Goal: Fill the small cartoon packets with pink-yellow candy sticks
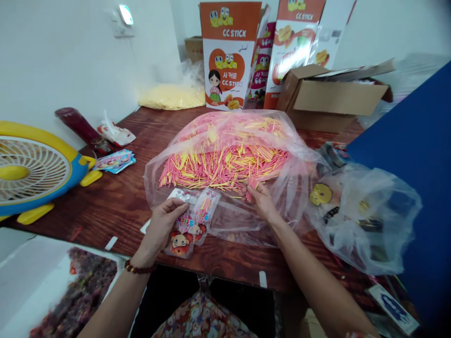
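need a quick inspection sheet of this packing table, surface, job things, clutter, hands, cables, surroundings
surface: dark wooden table, worn, with tape scraps near the front edge
job's things: open clear bag of pink and yellow sticks; printed packets, at least one part filled with sticks
clutter: yellow and blue fan, loose wrappers, dark red bottle, second plastic bag with mixed items
grippers: left hand holds the packets; right hand pinches a few sticks at the bag mouth
cables: nothing seen
surroundings: CC Stick cartons, open cardboard box, white wall, blue panel at right
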`<state>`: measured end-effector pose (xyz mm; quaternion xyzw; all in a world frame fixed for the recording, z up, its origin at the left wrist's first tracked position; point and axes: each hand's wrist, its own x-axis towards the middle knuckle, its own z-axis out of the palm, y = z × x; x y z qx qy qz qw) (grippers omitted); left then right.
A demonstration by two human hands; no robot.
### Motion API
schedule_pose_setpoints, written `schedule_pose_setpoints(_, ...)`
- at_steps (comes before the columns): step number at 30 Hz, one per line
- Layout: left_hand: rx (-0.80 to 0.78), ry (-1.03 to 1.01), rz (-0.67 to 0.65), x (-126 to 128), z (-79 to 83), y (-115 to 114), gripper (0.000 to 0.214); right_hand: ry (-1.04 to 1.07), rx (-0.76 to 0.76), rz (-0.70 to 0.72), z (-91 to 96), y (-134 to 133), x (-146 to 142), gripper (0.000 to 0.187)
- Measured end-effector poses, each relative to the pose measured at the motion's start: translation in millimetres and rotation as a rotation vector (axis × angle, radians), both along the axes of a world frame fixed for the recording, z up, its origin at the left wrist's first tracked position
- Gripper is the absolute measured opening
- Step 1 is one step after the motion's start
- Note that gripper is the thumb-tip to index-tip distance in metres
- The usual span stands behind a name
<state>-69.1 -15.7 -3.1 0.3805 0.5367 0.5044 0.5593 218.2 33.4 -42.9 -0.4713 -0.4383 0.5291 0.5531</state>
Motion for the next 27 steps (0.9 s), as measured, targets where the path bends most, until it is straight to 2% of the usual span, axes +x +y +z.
schedule_pose_setpoints(3,0.018,0.037,-0.129,21,2.2,-4,0.028,0.168,-0.036,0.126,18.4,-6,-14,0.031)
schedule_pose_setpoints(5,0.037,0.091,-0.203,35,3.9,-5,0.026,0.133,-0.003,0.186,29.6,-11,-24,0.029)
schedule_pose_setpoints(7,0.048,0.124,-0.271,44,5.6,-4,0.024,-0.027,0.078,0.243,40.4,-17,-31,0.024)
schedule_pose_setpoints(10,0.033,0.123,-0.327,49,7.1,-3,0.023,-0.432,0.241,0.343,54.3,-24,-37,0.017)
schedule_pose_setpoints(13,0.014,0.123,-0.355,48,8.3,-4,0.024,-0.774,0.356,0.408,61.6,-28,-42,0.018)
schedule_pose_setpoints(17,-0.001,0.147,-0.395,45,9.9,-8,0.025,-0.897,0.381,0.436,61.9,-30,-46,0.015)
schedule_pose_setpoints(19,0.010,0.159,-0.412,43,9.2,-10,0.026,-0.852,0.358,0.430,61.3,-30,-46,0.014)
schedule_pose_setpoints(21,0.032,0.181,-0.423,41,6.3,-12,0.026,-0.714,0.310,0.382,62.0,-31,-45,0.017)
schedule_pose_setpoints(24,0.096,0.240,-0.418,38,-0.5,-15,0.025,-0.295,0.216,0.233,67.5,-32,-47,0.015)
schedule_pose_setpoints(27,0.182,0.297,-0.409,39,-5.8,-17,0.025,0.105,0.195,0.077,77.2,-36,-58,0.014)
